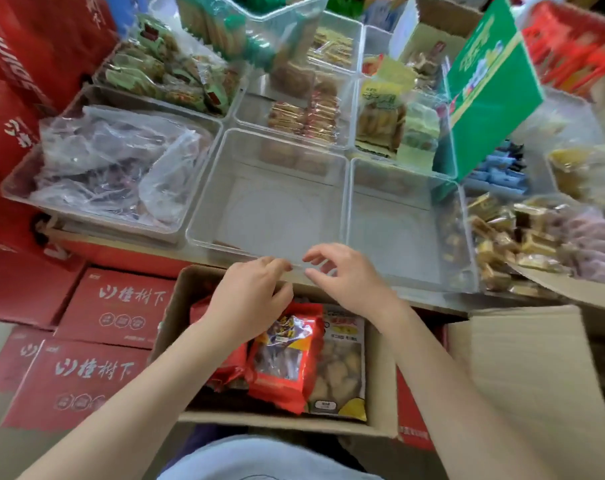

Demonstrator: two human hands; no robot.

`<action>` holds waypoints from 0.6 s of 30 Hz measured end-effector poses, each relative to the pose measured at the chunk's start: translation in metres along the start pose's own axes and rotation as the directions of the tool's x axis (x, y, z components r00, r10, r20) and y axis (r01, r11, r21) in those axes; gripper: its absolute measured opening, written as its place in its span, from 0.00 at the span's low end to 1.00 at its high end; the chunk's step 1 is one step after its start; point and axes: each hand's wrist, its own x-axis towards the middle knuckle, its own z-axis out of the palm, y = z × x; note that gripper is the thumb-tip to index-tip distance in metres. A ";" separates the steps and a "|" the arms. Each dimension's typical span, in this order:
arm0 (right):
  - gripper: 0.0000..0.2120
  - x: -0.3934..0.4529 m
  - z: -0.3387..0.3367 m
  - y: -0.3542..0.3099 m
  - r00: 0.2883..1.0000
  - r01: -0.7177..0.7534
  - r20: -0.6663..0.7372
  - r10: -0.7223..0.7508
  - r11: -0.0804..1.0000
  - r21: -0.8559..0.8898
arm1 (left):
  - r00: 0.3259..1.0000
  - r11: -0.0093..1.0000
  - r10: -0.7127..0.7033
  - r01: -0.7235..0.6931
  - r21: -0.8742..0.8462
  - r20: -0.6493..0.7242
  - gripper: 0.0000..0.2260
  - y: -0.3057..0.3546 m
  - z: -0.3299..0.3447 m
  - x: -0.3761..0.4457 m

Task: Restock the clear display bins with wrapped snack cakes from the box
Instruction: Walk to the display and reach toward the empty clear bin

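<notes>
Display bins (pixel 266 202) nearest the box (pixel 176 306) sit unfilled, restock barely begun; left hand (pixel 251 299) and right hand (pixel 346 275) loosely curled at the rim, holding nothing I can make out.

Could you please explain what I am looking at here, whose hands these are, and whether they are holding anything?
This single picture comes from a camera worn on a person's head, looking down at their own bare arms. The left hand and right hand both reach to the near rim of an empty clear bin; their curled fingers appear to touch or pinch it, but no snack is held. Below them an open cardboard box holds a red snack bag. Other clear bins around, such as the one with crumpled plastic wrap, already hold packaged snacks.
</notes>
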 end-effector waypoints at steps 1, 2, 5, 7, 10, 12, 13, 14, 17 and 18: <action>0.07 -0.030 -0.017 0.011 0.998 0.013 -0.058 -0.013 1.000 0.012 | 1.000 0.999 0.017 -0.016 -0.038 0.014 0.16 0.025 0.005 -0.002; 0.05 -0.061 -0.034 0.023 0.992 0.018 -0.125 -0.016 1.000 0.020 | 0.999 0.996 0.039 -0.037 -0.077 0.020 0.15 0.050 0.014 -0.004; 0.04 -0.144 -0.086 0.073 0.932 0.016 -0.363 -0.005 1.000 0.025 | 0.987 0.974 0.146 -0.130 -0.187 0.071 0.14 0.134 0.056 -0.011; 0.04 -0.191 -0.119 0.111 0.851 -0.023 -0.524 0.039 0.999 0.036 | 0.966 0.947 0.224 -0.185 -0.263 0.126 0.15 0.191 0.092 -0.014; 0.04 -0.248 -0.161 0.168 0.747 -0.076 -0.658 0.095 0.995 0.057 | 0.941 0.909 0.282 -0.201 -0.364 0.186 0.19 0.272 0.144 -0.019; 0.05 -0.278 -0.182 0.204 0.739 -0.143 -0.659 0.140 0.988 0.050 | 0.939 0.887 0.289 -0.190 -0.421 0.187 0.27 0.319 0.173 -0.020; 0.05 -0.290 -0.189 0.224 0.744 -0.192 -0.645 0.175 0.980 0.043 | 0.942 0.880 0.274 -0.166 -0.445 0.191 0.31 0.339 0.185 -0.020; 0.05 -0.299 -0.196 0.242 0.753 -0.251 -0.622 0.214 0.968 0.028 | 0.945 0.876 0.253 -0.133 -0.463 0.208 0.34 0.356 0.196 -0.019; 0.08 -0.315 -0.207 0.293 0.813 -0.437 -0.463 0.353 0.895 -0.085 | 0.954 0.819 0.216 -0.062 -0.570 0.207 0.37 0.378 0.224 -0.016; 0.09 -0.317 -0.209 0.307 0.837 -0.471 -0.381 0.392 0.871 -0.139 | 0.962 0.785 0.197 -0.038 -0.619 0.191 0.36 0.376 0.230 -0.015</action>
